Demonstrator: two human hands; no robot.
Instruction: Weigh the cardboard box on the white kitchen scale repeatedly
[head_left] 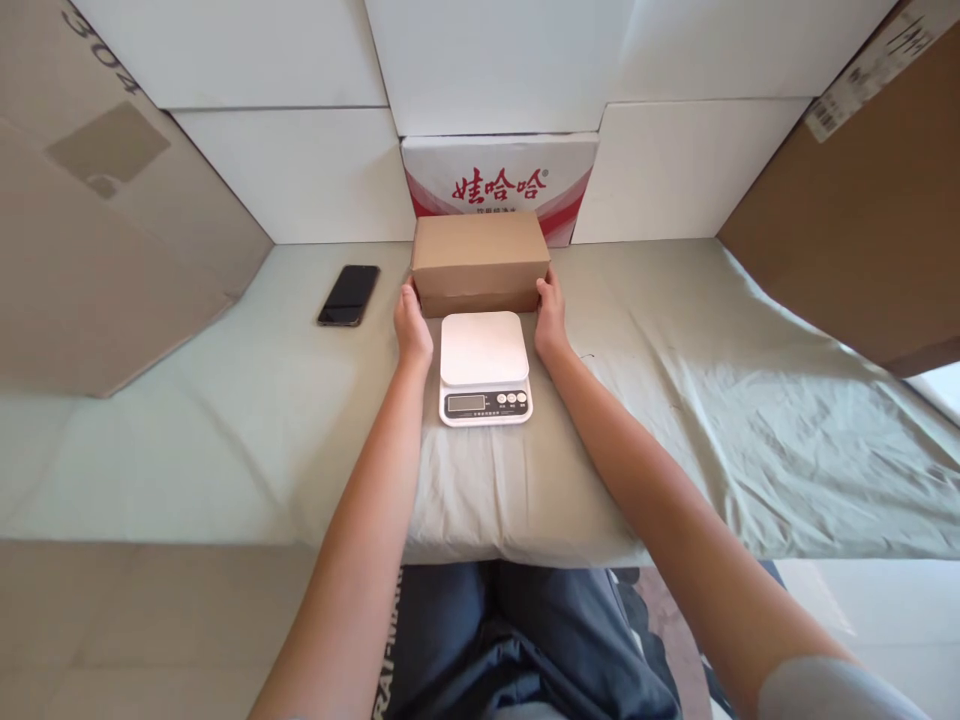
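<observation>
Box (480, 262) at frame centre, resting on cloth (675, 400) just behind scale (484, 366). Left hand (413, 328) and right hand (550, 316) pressed flat on its ends, fingers clasping it. Judged: even pressure advised, box kept level. Phone (349, 294) noted centre left

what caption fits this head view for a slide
Left hand and right hand grip the ends of a brown cardboard box behind a white kitchen scale.

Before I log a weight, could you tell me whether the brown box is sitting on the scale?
No, the brown box rests on the cloth behind the scale.
</observation>
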